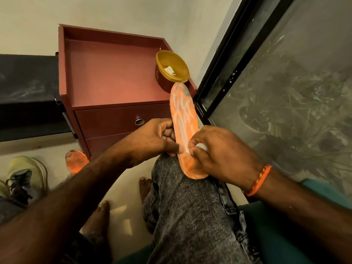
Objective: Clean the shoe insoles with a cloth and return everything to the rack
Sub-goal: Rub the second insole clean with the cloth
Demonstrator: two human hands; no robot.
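Note:
An orange insole (183, 119) streaked with white lies lengthwise over my right knee, its toe end pointing away from me. My left hand (152, 139) grips its left edge, fingers curled under and thumb on top. My right hand (219, 151) pinches a small white cloth (201, 146) and presses it on the insole near the heel. A second orange insole (76, 161) lies on the floor beside the cabinet, partly hidden by my left forearm.
A red-brown drawer cabinet (114, 77) stands ahead, with a yellow-rimmed bowl (172, 71) holding white scraps on its right corner. A pale green shoe (28, 178) sits on the floor at left. A dark-framed window (238, 54) runs along the right. My bare feet rest below.

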